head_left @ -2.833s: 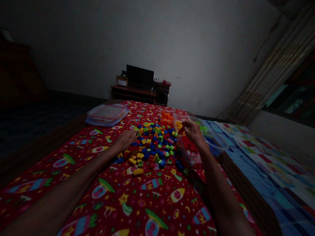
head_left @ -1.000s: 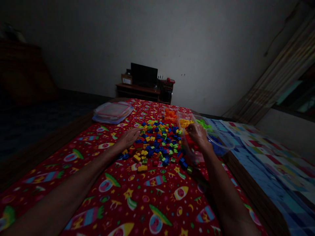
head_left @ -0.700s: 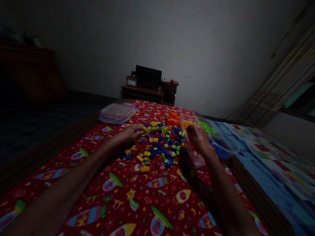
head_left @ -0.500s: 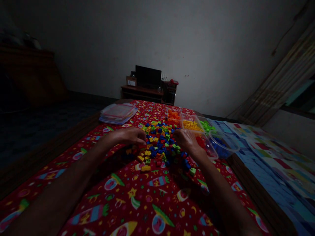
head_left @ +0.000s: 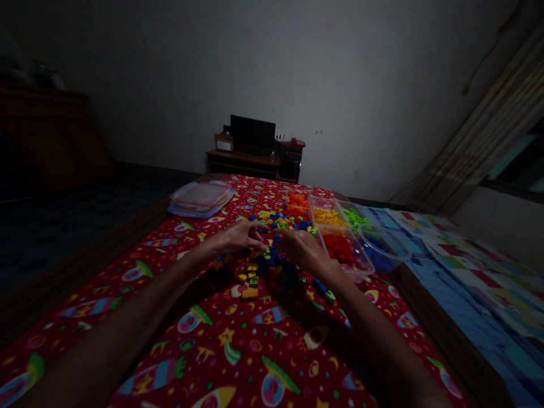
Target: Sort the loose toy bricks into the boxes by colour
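A heap of small plastic bricks (head_left: 272,263) in blue, yellow, red and green lies on a red rocket-print cloth (head_left: 255,351). My left hand (head_left: 240,237) hovers over the heap's near left part with fingers curled in a pinch. My right hand (head_left: 302,250) lies on the heap's right part, fingers bent down into the bricks. The two hands almost meet at the fingertips. What either hand holds is hidden in the dim light.
Clear tubs stand right of the heap: red bricks (head_left: 342,249), yellow (head_left: 327,216), orange (head_left: 297,201), green (head_left: 356,216), and a round tub with blue (head_left: 382,252). Stacked lids (head_left: 199,198) lie far left. A wooden edge (head_left: 442,334) runs right; a dark screen (head_left: 253,136) stands behind.
My right hand left the red tub and came left onto the heap. My left hand slid right across the bricks until the two hands nearly meet.
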`<state>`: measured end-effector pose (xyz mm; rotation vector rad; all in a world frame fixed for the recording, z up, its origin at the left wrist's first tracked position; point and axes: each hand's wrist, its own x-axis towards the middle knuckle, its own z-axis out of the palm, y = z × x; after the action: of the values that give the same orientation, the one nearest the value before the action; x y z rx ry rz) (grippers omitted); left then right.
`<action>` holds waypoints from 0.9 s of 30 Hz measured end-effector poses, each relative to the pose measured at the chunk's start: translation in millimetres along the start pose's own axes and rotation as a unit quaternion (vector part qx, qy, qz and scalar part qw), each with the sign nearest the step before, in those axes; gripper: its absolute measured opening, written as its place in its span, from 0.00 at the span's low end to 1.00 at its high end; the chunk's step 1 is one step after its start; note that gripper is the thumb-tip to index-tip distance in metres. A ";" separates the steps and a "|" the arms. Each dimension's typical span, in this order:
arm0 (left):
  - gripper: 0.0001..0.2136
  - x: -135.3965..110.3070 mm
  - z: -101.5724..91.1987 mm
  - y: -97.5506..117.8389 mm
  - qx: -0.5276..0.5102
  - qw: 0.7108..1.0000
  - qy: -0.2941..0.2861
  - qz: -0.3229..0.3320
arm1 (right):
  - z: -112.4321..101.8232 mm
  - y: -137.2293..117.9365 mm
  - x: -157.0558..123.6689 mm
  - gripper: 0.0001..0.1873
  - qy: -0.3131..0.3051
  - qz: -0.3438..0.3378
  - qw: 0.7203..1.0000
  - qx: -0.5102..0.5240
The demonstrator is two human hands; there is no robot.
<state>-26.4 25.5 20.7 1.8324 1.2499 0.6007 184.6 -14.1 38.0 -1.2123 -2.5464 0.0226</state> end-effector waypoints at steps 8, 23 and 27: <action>0.35 -3.2 9.9 8.2 -0.034 0.999 0.000 0.005 | 11.5 -5.2 1.2 0.12 -0.006 -0.045 0.999 0.030; 0.16 2.3 -15.6 -30.2 0.291 0.950 0.066 0.088 | -31.5 68.1 -11.2 0.15 0.070 0.225 0.964 -0.126; 0.16 1.5 -15.2 -26.7 0.329 0.939 0.063 0.082 | -39.5 91.1 -20.3 0.17 0.036 0.309 0.938 -0.155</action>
<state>-51.4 37.0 6.8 2.4998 1.5147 0.4165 276.7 24.0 56.2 -2.0480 -2.0519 -0.2831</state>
